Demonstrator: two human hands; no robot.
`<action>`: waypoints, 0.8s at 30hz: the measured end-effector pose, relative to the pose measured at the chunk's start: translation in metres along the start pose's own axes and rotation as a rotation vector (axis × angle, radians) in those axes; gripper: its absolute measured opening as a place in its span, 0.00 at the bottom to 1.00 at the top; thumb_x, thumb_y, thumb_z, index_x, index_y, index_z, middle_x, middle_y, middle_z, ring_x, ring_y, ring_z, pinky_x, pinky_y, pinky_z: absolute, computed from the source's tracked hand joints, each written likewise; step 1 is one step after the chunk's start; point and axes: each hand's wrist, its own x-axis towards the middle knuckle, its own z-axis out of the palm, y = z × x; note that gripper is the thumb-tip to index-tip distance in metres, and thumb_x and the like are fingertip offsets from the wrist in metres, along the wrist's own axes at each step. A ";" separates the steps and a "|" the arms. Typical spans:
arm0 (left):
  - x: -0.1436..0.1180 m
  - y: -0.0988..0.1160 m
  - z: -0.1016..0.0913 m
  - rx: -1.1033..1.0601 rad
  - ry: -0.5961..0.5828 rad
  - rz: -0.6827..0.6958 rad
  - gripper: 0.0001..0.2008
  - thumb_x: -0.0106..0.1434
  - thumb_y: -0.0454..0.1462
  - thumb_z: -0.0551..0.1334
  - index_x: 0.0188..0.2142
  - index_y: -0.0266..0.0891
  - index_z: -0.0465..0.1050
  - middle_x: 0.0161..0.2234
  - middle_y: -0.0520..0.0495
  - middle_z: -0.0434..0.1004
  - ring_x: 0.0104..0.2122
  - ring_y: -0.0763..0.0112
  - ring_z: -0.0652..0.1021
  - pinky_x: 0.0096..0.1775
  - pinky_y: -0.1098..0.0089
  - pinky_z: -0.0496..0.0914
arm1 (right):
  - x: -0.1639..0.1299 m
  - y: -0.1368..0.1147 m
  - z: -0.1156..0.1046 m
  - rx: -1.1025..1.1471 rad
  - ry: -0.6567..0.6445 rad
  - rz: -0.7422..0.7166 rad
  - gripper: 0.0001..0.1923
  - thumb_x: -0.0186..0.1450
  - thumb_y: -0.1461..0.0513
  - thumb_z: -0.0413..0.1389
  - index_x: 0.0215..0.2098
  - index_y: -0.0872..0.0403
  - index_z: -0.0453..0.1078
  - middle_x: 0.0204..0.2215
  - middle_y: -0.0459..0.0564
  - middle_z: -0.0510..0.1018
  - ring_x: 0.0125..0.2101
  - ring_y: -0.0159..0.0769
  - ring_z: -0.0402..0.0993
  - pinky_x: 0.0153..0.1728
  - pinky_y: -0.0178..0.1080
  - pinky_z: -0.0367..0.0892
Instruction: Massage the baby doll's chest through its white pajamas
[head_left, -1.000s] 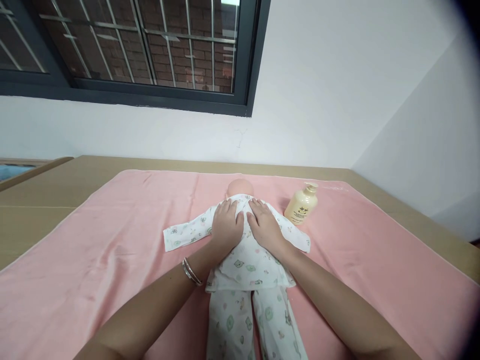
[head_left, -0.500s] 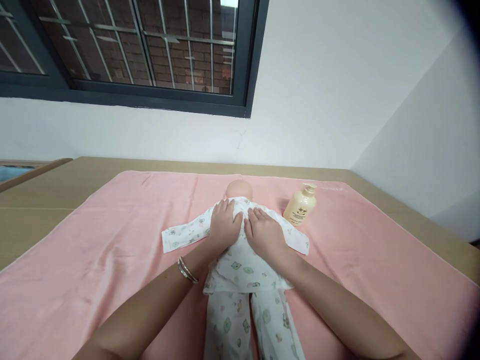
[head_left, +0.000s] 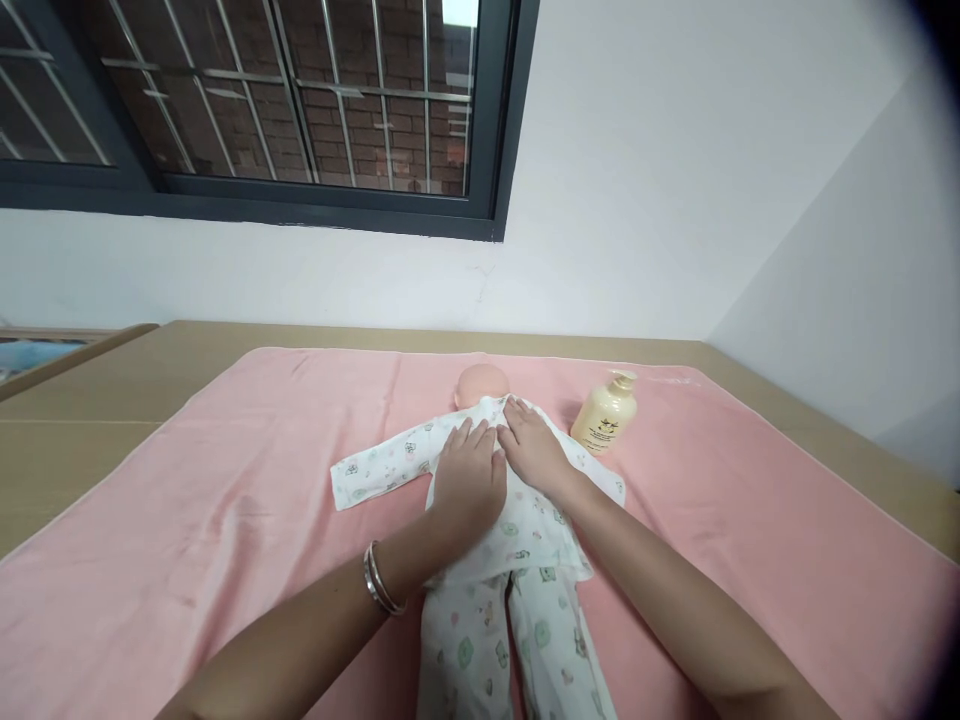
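Observation:
A baby doll lies stretched out on a pink sheet [head_left: 285, 450], its round bare head [head_left: 481, 385] at the far end. It wears a white printed long-sleeved top [head_left: 517, 540] and matching trousers [head_left: 465, 650]. My left hand [head_left: 472, 480] rests flat on the middle of the top, fingers extended. Higher up, near the neckline, my right hand [head_left: 534, 445] lies on the top with its fingers straight. Neither hand grips anything. Just right of the doll's shoulder stands a pale yellow pump bottle [head_left: 604, 415].
The sheet covers a tan surface [head_left: 97, 380] that meets a white wall [head_left: 622, 200]. A dark-framed window [head_left: 495, 180] with metal bars is at the upper left. Something light blue [head_left: 37, 353] shows past a wooden edge at the far left.
My left hand has slid down the doll's top toward me. My right hand has moved slightly up toward the neckline. The view has shifted a little.

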 end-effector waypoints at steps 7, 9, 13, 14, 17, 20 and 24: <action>0.023 -0.022 0.002 -0.063 -0.051 -0.063 0.23 0.71 0.40 0.43 0.59 0.33 0.62 0.62 0.38 0.62 0.64 0.57 0.60 0.62 0.49 0.53 | -0.022 -0.024 -0.007 -0.103 0.029 -0.075 0.26 0.70 0.62 0.40 0.62 0.65 0.59 0.61 0.63 0.63 0.63 0.47 0.55 0.63 0.48 0.51; 0.030 -0.029 0.001 -0.083 -0.067 -0.079 0.22 0.71 0.40 0.42 0.57 0.34 0.64 0.61 0.38 0.63 0.63 0.58 0.61 0.62 0.48 0.54 | -0.031 -0.033 -0.007 -0.150 0.040 -0.080 0.26 0.69 0.61 0.41 0.61 0.66 0.61 0.60 0.65 0.65 0.62 0.48 0.57 0.62 0.48 0.52; 0.036 -0.034 0.002 -0.096 -0.059 -0.095 0.22 0.71 0.41 0.42 0.55 0.37 0.66 0.60 0.38 0.66 0.62 0.59 0.62 0.61 0.47 0.55 | -0.043 -0.045 -0.011 -0.173 0.029 -0.072 0.25 0.68 0.61 0.43 0.60 0.65 0.62 0.59 0.64 0.66 0.61 0.48 0.60 0.61 0.47 0.55; 0.036 -0.033 0.003 -0.089 -0.052 -0.099 0.22 0.71 0.41 0.42 0.56 0.37 0.65 0.60 0.38 0.66 0.62 0.58 0.62 0.61 0.47 0.55 | -0.044 -0.045 -0.013 -0.154 0.025 -0.061 0.25 0.68 0.61 0.43 0.60 0.64 0.63 0.58 0.63 0.68 0.61 0.47 0.61 0.61 0.46 0.56; 0.033 -0.029 0.006 -0.069 -0.030 -0.109 0.23 0.71 0.41 0.42 0.57 0.34 0.64 0.61 0.36 0.64 0.63 0.56 0.61 0.61 0.47 0.54 | -0.038 -0.040 -0.016 -0.046 0.035 -0.021 0.21 0.69 0.61 0.42 0.55 0.56 0.68 0.56 0.57 0.71 0.58 0.44 0.64 0.57 0.45 0.62; 0.030 -0.028 0.009 -0.068 -0.009 -0.111 0.23 0.70 0.40 0.43 0.58 0.32 0.62 0.61 0.36 0.63 0.62 0.56 0.61 0.62 0.48 0.53 | -0.026 -0.028 -0.010 0.057 0.087 -0.002 0.22 0.71 0.59 0.40 0.57 0.55 0.66 0.58 0.55 0.69 0.60 0.41 0.61 0.59 0.44 0.58; 0.028 -0.031 0.014 -0.059 0.031 -0.085 0.21 0.68 0.39 0.47 0.57 0.35 0.64 0.60 0.39 0.65 0.62 0.56 0.63 0.62 0.49 0.53 | -0.013 -0.013 0.007 0.069 0.106 0.018 0.27 0.69 0.58 0.42 0.64 0.63 0.56 0.64 0.61 0.58 0.65 0.46 0.49 0.63 0.51 0.47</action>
